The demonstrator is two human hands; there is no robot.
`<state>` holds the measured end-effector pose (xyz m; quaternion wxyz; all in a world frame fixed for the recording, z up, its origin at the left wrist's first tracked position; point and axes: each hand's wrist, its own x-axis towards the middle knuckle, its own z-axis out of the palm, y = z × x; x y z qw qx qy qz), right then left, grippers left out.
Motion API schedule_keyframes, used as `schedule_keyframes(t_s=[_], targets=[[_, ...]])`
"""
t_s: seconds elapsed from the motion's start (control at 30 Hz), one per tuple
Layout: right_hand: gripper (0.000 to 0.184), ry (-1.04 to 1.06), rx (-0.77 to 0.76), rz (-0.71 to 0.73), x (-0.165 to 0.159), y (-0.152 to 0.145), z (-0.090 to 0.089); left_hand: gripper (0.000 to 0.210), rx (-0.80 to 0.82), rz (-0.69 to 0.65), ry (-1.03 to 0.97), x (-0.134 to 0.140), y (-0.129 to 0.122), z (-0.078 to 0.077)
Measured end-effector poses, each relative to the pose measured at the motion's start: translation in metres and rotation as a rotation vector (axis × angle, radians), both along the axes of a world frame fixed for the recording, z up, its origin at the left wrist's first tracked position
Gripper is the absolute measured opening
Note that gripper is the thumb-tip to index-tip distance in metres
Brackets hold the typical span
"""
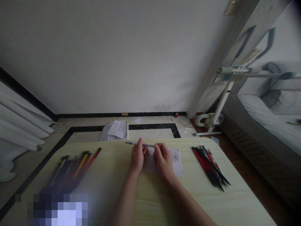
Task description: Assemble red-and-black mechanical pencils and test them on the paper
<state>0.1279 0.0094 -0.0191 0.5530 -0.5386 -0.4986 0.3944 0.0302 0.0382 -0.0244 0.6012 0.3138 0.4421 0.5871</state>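
Observation:
A slim pen (148,145) with a dark end pointing left lies level between my two hands, just above the table (113,194). My left hand (137,158) is closed on its left part, with the thumb raised along it. The fingers of my right hand (164,160) pinch its right end. Beneath my right hand lies a white sheet of paper (177,161) with dark scribbles, partly covered by the hand. To the right rests a pile of red and black pens or pencils (209,166). Another bunch of pens or pencils (78,164), some yellow and red, lies at the left.
Behind the table, papers (117,129) sit in a box on the floor by the white wall (117,56). White exercise equipment (222,102) and a grey sofa (254,131) stand at the right. A white curtain (21,122) hangs at the left. A blurred patch covers the lower left.

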Motion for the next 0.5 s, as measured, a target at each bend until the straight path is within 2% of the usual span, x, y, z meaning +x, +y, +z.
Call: schedule_keyframes(t_s=[0.17, 0.5], targets=[[0.021, 0.068, -0.028, 0.017, -0.0001, 0.0007, 0.0017, 0.042, -0.006, 0.012, -0.047, 0.0011, 0.0007, 0.0011], [0.033, -0.029, -0.041, -0.021, -0.0006, 0.0027, -0.0019, 0.042, -0.028, 0.017, -0.034, 0.0009, 0.0005, 0.0026]])
